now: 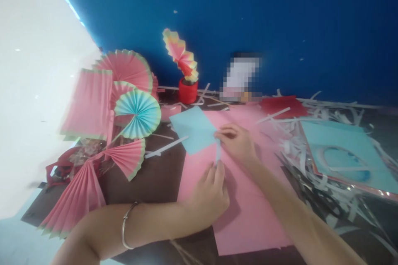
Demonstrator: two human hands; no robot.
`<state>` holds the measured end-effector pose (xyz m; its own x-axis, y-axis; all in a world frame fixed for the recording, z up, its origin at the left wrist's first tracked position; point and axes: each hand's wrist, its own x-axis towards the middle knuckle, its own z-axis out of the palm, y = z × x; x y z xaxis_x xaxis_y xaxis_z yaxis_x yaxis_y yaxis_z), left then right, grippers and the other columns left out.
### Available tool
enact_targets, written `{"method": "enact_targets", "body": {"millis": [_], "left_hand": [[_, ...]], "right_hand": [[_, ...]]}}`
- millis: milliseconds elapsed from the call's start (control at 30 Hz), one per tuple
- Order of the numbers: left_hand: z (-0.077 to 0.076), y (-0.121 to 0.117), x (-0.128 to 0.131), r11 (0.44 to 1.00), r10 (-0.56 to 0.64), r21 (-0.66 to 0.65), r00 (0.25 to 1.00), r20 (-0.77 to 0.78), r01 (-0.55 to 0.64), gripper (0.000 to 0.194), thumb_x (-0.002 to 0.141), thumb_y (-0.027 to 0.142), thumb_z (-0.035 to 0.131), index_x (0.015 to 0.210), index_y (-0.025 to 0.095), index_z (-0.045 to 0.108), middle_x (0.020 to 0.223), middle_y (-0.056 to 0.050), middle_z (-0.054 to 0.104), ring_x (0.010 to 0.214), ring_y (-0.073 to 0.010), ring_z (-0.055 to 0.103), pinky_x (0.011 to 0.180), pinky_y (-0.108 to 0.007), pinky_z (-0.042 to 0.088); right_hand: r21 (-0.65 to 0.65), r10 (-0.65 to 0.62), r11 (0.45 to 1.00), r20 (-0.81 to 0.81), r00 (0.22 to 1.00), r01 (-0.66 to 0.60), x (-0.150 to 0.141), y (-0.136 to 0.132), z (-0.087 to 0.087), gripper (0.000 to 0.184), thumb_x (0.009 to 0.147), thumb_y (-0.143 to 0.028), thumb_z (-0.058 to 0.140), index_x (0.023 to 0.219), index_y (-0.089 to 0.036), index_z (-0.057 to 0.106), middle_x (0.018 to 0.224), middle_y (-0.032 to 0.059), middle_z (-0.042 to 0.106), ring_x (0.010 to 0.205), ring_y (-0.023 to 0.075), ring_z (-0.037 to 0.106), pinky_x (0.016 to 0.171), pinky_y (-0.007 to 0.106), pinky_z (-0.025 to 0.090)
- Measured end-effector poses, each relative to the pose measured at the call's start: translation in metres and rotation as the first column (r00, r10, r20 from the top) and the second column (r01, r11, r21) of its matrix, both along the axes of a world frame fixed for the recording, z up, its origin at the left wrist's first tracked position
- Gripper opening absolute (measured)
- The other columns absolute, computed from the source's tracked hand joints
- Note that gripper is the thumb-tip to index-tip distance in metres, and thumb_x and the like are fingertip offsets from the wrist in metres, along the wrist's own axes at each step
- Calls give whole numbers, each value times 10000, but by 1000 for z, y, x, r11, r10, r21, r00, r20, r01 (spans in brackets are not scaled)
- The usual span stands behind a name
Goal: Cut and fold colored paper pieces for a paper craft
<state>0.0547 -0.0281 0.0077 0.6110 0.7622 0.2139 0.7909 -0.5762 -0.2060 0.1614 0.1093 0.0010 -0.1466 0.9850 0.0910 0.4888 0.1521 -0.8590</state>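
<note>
My left hand (209,194) rests on a large pink paper sheet (245,215) and pinches the near end of a thin light-blue paper strip (218,152). My right hand (238,140) pinches the far end of that strip, where it meets a light-blue paper sheet (194,129) lying partly on the pink one. Both hands have their fingers pressed together. A metal bangle (126,227) circles my left wrist.
Folded pink paper fans (124,68) and a blue-and-yellow paper rosette (138,114) lie at the left. A red pot (188,90) holds a zigzag paper shape. White paper strips (298,149) and a light-blue sheet (348,153) litter the right. A blue wall (248,16) stands behind.
</note>
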Motion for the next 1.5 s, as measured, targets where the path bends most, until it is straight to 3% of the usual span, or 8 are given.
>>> {"method": "enact_targets", "body": {"millis": [167,333,533,633,900,1167,1267,1500], "left_hand": [[-6,-4,3,993,76,83,995,62,-81,234,779,64,424,899,24,621,1088,-232,597,1039,-321,560,984,-574,305],[-9,-7,4,994,74,75,997,-17,-73,349,798,116,432,1075,-62,546,1138,-284,547,1087,-330,526,1034,-559,245],[-9,-11,8,987,77,141,997,14,-78,503,870,351,377,1032,-91,554,1085,-308,565,1047,-368,542,1015,-584,231],[-12,-14,10,988,96,114,992,75,-104,603,866,444,330,1059,-86,542,1124,-313,538,1077,-388,513,1012,-593,202],[-17,-13,10,992,103,59,984,145,-113,671,843,519,305,1077,-67,532,1157,-314,515,1120,-400,472,1012,-593,181],[-17,-12,10,985,76,136,979,188,-102,614,833,500,346,1030,-51,534,1076,-305,571,1064,-388,522,985,-565,254],[-20,-12,10,983,82,141,972,221,-115,608,823,508,353,1015,-37,544,1082,-306,568,1064,-398,518,970,-573,261],[-14,-9,7,994,96,26,978,185,-103,544,847,458,309,990,-5,556,1142,-295,536,1130,-399,460,970,-562,242]], "right_hand": [[-8,-20,1000,21,1000,20,0,0,1,198,632,-362,673,751,-220,602,711,25,694,694,206,643,654,321,488],[-20,-23,1000,-5,1000,23,-1,-1,4,201,624,-358,680,737,-213,597,705,28,693,706,212,647,643,319,495],[-72,92,993,-21,996,-94,0,0,16,185,617,-326,689,732,-210,602,716,26,696,724,210,657,681,317,504],[-87,109,990,-21,994,-111,-1,0,19,183,614,-330,690,724,-212,605,728,27,698,711,209,658,684,324,508],[-109,120,986,-65,991,-126,1,0,17,183,616,-337,688,721,-210,608,737,30,701,735,214,659,685,322,516],[-19,162,987,124,979,-161,3,0,37,125,631,-323,679,693,-225,632,731,8,698,724,197,649,686,313,496],[-17,160,987,126,979,-159,0,0,33,122,643,-327,669,697,-226,630,744,8,700,732,195,650,697,318,495],[-100,102,989,-45,994,-106,-1,2,12,161,620,-296,688,715,-195,607,727,31,699,734,198,660,687,296,512]]}}
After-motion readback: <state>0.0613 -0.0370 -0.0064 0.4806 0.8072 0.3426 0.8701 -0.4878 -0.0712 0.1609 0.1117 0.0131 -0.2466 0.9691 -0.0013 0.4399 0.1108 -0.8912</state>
